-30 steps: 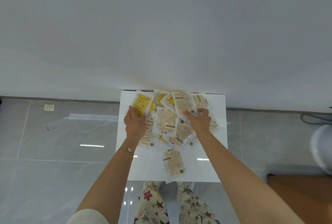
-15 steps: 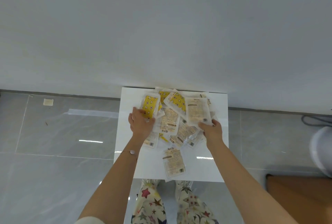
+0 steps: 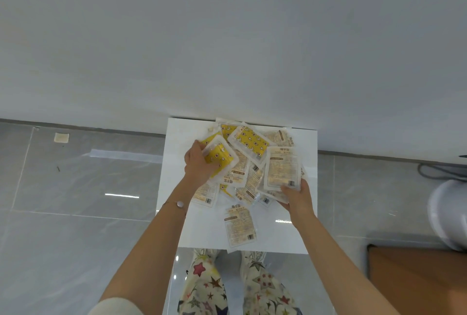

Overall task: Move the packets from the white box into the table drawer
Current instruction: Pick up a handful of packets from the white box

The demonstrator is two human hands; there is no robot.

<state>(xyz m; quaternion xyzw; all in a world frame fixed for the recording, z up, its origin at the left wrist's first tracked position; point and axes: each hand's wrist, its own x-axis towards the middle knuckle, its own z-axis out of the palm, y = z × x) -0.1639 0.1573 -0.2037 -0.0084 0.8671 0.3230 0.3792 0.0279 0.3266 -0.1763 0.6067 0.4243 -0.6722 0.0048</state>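
A heap of flat packets [image 3: 249, 153], some yellow and some beige, lies on the far half of a small white table [image 3: 288, 236]. My left hand [image 3: 198, 164] grips a yellow packet [image 3: 221, 158] at the heap's left side and tilts it up. My right hand [image 3: 298, 194] holds a beige packet [image 3: 281, 172] by its near edge, with more packets gathered under it. One beige packet [image 3: 240, 226] lies alone near the table's front edge. No white box and no drawer are in view.
The table stands against a pale wall [image 3: 227, 49] on a glossy grey tiled floor [image 3: 75, 201]. A white rounded object [image 3: 449, 213] and a brown wooden surface [image 3: 417, 279] are at the right. My legs in star-print trousers [image 3: 217, 287] are below the table's front edge.
Both hands have drawn back toward me, lifting and gathering packets. The left hand has raised a yellow packet, and the right hand has pulled a beige packet up off the heap.
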